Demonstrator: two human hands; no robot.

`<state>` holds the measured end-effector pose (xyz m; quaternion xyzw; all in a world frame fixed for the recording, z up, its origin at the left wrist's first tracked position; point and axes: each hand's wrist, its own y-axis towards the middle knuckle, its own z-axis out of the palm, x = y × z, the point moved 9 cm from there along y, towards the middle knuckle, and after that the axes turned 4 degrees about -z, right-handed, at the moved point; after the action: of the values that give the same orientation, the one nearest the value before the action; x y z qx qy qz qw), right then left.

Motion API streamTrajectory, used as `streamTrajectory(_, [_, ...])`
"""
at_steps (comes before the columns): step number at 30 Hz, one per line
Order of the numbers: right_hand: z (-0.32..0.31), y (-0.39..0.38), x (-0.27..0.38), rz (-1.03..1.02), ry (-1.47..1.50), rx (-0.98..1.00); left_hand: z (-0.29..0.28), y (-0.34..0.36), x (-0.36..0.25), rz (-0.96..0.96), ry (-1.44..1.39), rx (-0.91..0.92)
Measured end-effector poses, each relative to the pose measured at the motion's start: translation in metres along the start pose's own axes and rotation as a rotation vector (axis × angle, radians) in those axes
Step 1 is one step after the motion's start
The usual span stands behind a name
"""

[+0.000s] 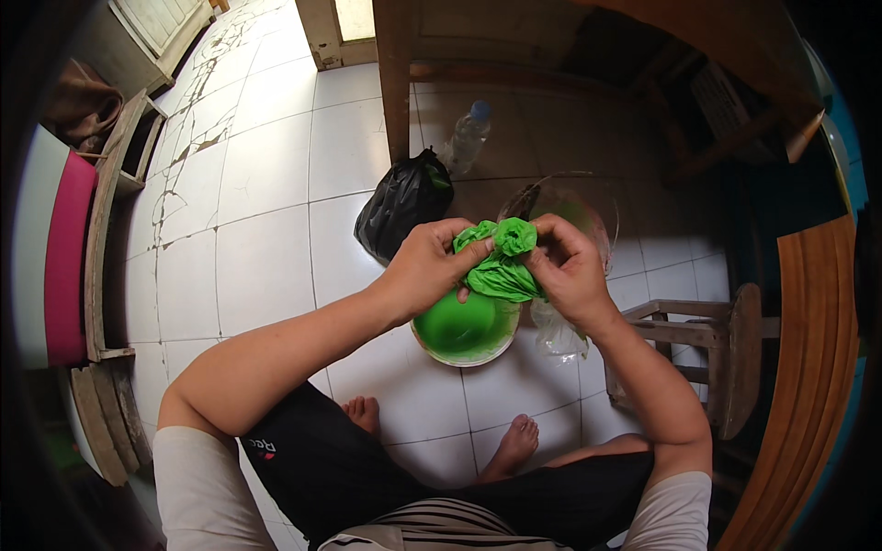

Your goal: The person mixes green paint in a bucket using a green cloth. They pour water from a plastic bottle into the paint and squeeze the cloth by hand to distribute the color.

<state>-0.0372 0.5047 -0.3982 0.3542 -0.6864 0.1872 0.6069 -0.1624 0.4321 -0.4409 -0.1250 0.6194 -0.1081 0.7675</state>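
Both hands pinch a crumpled bright green sheet (503,277), thin like plastic or crepe paper; I cannot tell which. Its top is gathered into a rounded, ruffled knob. My left hand (430,266) grips its left side, the thumb pressed against the knob. From the right, my right hand (570,271) pinches the sheet beside the knob between thumb and fingers. Below them on the floor stands a round green bowl (464,329) with a pale rim, partly hidden by the left hand and the sheet. Under my right hand lies a clear plastic bag (558,338).
Beyond the hands are a black plastic bag (402,204), a clear bottle (469,138) with a blue cap and a transparent round tub (602,207). A wooden stool (732,360) stands at the right, a wooden bench (103,239) at the left. White floor tiles (262,174) are cracked toward the far left.
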Motion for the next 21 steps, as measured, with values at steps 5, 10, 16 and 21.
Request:
streamTrajectory(5, [-0.011,0.003,-0.003,0.041,-0.047,-0.022,0.01,0.0,-0.004,0.049,-0.028,0.097])
streamTrajectory(10, [-0.002,0.0,-0.007,0.074,0.031,-0.04,0.018,-0.005,-0.011,0.154,-0.125,0.099])
streamTrajectory(16, [-0.001,0.001,0.0,0.048,0.049,-0.046,0.004,-0.001,-0.002,-0.041,0.188,0.041])
streamTrajectory(21, [-0.013,0.005,0.015,0.014,-0.031,-0.026,0.002,0.001,0.006,-0.138,0.144,0.033])
